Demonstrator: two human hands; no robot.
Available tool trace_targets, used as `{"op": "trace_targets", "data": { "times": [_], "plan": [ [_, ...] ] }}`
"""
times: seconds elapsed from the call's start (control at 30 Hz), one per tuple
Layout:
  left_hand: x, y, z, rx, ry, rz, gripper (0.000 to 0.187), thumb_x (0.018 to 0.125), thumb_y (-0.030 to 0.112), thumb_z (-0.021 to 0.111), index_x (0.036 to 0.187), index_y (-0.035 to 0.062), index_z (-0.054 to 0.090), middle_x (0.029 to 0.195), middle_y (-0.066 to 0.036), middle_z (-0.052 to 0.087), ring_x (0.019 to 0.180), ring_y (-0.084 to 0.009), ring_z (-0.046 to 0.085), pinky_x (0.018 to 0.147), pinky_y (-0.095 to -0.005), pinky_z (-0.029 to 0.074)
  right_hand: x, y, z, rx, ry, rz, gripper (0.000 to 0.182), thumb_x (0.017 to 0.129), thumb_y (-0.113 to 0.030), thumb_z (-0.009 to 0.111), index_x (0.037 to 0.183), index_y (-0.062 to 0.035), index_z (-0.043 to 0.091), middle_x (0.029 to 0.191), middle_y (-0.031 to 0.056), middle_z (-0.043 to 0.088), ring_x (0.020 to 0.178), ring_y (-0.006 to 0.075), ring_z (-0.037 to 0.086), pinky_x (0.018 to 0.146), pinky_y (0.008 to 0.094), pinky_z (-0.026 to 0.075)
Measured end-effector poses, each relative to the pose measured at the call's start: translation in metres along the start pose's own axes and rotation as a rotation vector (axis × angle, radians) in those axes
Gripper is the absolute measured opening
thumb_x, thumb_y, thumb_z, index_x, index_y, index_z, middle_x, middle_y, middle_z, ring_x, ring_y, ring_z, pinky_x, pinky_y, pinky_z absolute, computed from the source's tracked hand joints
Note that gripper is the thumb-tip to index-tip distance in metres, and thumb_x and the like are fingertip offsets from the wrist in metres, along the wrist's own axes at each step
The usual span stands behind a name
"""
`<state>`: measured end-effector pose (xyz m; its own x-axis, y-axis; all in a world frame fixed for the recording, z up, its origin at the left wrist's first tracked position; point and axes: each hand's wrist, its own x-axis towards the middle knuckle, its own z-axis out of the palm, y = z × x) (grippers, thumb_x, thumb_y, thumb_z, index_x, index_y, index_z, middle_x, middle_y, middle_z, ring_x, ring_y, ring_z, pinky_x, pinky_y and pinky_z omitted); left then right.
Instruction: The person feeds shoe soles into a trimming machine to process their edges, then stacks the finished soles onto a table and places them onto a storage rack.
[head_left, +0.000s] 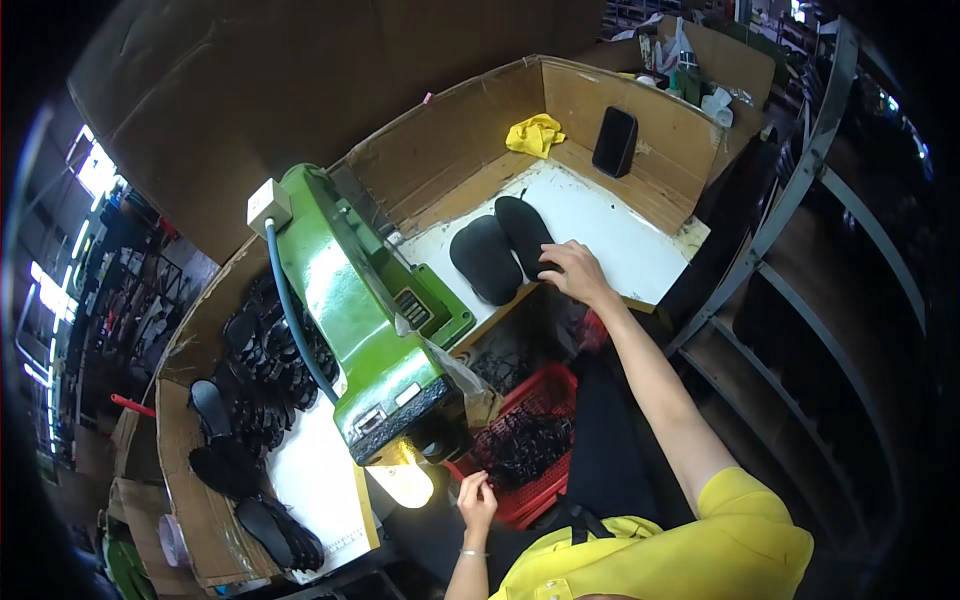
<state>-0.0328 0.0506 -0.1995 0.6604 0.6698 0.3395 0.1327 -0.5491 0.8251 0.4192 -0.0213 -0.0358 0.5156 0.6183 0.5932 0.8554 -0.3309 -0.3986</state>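
Observation:
My right hand (575, 270) reaches over a white work board, its fingers bent and pinching the near edge of a black shoe sole (522, 230). A second, wider black sole (485, 260) lies close against its left side. My left hand (477, 502) is below the head of a green machine (350, 290), beside its lit lamp (405, 484). The fingers of that hand are curled together; whatever they may hold cannot be made out.
Cardboard walls (445, 140) surround the board. A yellow cloth (536, 135) and a black phone (615, 141) are at the back. Stacked black soles (262, 345) fill the left side. A red basket (572, 392) of black scraps sits below; a metal rack (800, 190) stands right.

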Motion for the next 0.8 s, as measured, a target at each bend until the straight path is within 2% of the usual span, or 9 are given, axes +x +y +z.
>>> {"op": "trace_targets", "data": {
  "times": [0.07, 0.13, 0.23, 0.3, 0.33, 0.43, 0.5, 0.63, 0.8],
  "plan": [
    [0.011, 0.064, -0.038, -0.030, -0.153, 0.059, 0.015, 0.070, -0.009, 0.060, 0.081, 0.0014, 0.061, 0.089, -0.016, 0.063, 0.079, -0.0308, 0.064, 0.068, -0.0358, 0.053, -0.007, -0.003, 0.000, -0.052, 0.066, -0.033, 0.026, 0.073, -0.022, 0.073, 0.093, -0.0073, 0.067, 0.110, 0.0085, 0.064, 0.099, 0.0278, 0.058, 0.085, 0.0378, 0.045],
    [-0.016, 0.069, -0.073, -0.097, -0.211, 0.099, 0.015, 0.065, -0.002, 0.063, 0.066, 0.0020, 0.049, 0.070, -0.011, 0.055, 0.063, -0.0229, 0.056, 0.058, -0.0298, 0.045, -0.006, -0.010, 0.001, -0.075, 0.161, -0.051, 0.024, 0.074, -0.023, 0.073, 0.090, -0.0063, 0.066, 0.104, 0.0093, 0.065, 0.095, 0.0285, 0.058, 0.083, 0.0385, 0.045],
    [-0.063, 0.109, -0.126, 0.054, -0.377, -0.111, 0.034, 0.065, 0.007, 0.072, 0.054, 0.0069, 0.041, 0.053, -0.007, 0.045, 0.045, -0.0209, 0.044, 0.045, -0.0308, 0.033, 0.003, -0.032, 0.007, -0.032, 0.269, -0.016, 0.025, 0.075, -0.026, 0.073, 0.085, -0.0048, 0.065, 0.092, 0.0103, 0.064, 0.088, 0.0293, 0.057, 0.078, 0.0409, 0.045],
    [-0.086, 0.127, -0.129, 0.040, -0.407, -0.278, 0.033, 0.067, 0.007, 0.072, 0.054, 0.0071, 0.041, 0.053, -0.006, 0.045, 0.045, -0.0205, 0.044, 0.045, -0.0308, 0.033, 0.019, -0.059, 0.017, 0.040, 0.269, 0.036, 0.027, 0.075, -0.029, 0.073, 0.082, -0.0044, 0.063, 0.085, 0.0112, 0.061, 0.083, 0.0293, 0.056, 0.075, 0.0428, 0.044],
    [-0.095, 0.132, -0.126, 0.025, -0.418, -0.341, 0.033, 0.067, 0.007, 0.071, 0.054, 0.0073, 0.041, 0.053, -0.006, 0.045, 0.045, -0.0203, 0.044, 0.045, -0.0309, 0.033, 0.026, -0.067, 0.026, -0.034, 0.269, 0.028, 0.041, 0.075, -0.042, 0.072, 0.081, -0.0032, 0.062, 0.081, 0.0138, 0.059, 0.080, 0.0305, 0.054, 0.071, 0.0431, 0.044],
    [-0.101, 0.131, -0.110, -0.014, -0.439, -0.438, 0.032, 0.069, 0.008, 0.070, 0.054, 0.0077, 0.042, 0.054, -0.006, 0.046, 0.045, -0.0197, 0.044, 0.045, -0.0309, 0.033, 0.041, -0.092, 0.040, -0.363, -0.006, 0.174, 0.062, 0.071, -0.059, 0.068, 0.089, -0.0004, 0.063, 0.085, 0.0183, 0.060, 0.084, 0.0322, 0.055, 0.075, 0.0421, 0.042],
    [-0.097, 0.127, -0.103, -0.026, -0.444, -0.453, 0.032, 0.070, 0.008, 0.069, 0.054, 0.0080, 0.042, 0.054, -0.005, 0.046, 0.045, -0.0192, 0.044, 0.044, -0.0309, 0.033, 0.048, -0.100, 0.044, -0.363, -0.141, 0.248, 0.059, 0.070, -0.053, 0.072, 0.097, -0.0009, 0.062, 0.097, 0.0186, 0.059, 0.094, 0.0324, 0.052, 0.081, 0.0420, 0.041],
    [-0.085, 0.116, -0.089, -0.057, -0.451, -0.465, 0.031, 0.072, 0.008, 0.068, 0.054, 0.0085, 0.043, 0.054, -0.005, 0.046, 0.045, -0.0184, 0.044, 0.044, -0.0310, 0.034, 0.051, -0.103, 0.050, -0.288, -0.165, 0.290, 0.050, 0.072, -0.043, 0.072, 0.101, -0.0040, 0.063, 0.103, 0.0209, 0.054, 0.100, 0.0347, 0.047, 0.086, 0.0442, 0.038],
    [-0.076, 0.103, -0.082, -0.089, -0.460, -0.480, 0.031, 0.075, 0.008, 0.066, 0.054, 0.0092, 0.044, 0.054, -0.004, 0.047, 0.045, -0.0173, 0.044, 0.043, -0.0311, 0.034, 0.044, -0.117, 0.064, -0.261, -0.142, 0.192, 0.060, 0.069, -0.054, 0.071, 0.100, -0.0034, 0.063, 0.103, 0.0211, 0.052, 0.099, 0.0354, 0.045, 0.085, 0.0465, 0.036]
  ]
}}
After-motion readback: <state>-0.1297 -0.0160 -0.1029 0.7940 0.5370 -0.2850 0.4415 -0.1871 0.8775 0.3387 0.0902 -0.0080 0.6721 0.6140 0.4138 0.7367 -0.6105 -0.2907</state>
